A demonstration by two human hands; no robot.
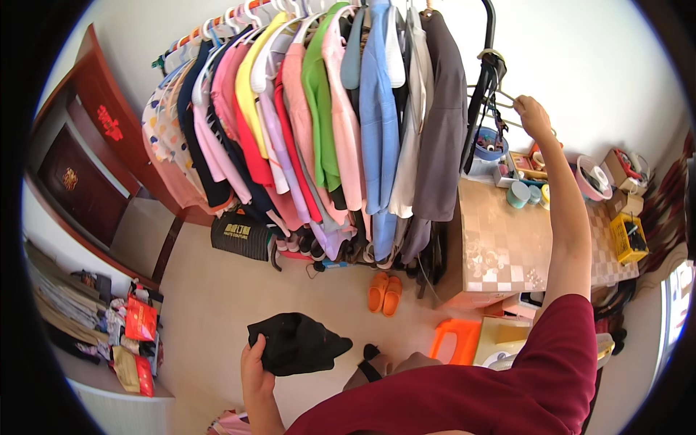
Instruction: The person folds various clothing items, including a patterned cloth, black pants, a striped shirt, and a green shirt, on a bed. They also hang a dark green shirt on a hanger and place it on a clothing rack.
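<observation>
My left hand (258, 359) grips the edge of a black cloth cap (298, 343) with a brim, held above the tiled floor in front of me. My right arm reaches up and away to the right. Its hand (534, 116) is closed around the end of a thin, light rod (508, 97) beside the black post (489, 27) of the clothes rack. Dark straps (482, 103) hang from that post, left of my right hand. Just below the straps stands a blue basket (491, 151) of small items.
A long row of hung clothes, including a blue jacket (379, 125), fills the rack. Orange clogs (384, 294) lie on the floor near an orange stool (455, 340). Jars (519, 194) stand on the checkered table (503, 234). Folded clothes (70, 296) lie at left, beneath an open doorway (81, 185).
</observation>
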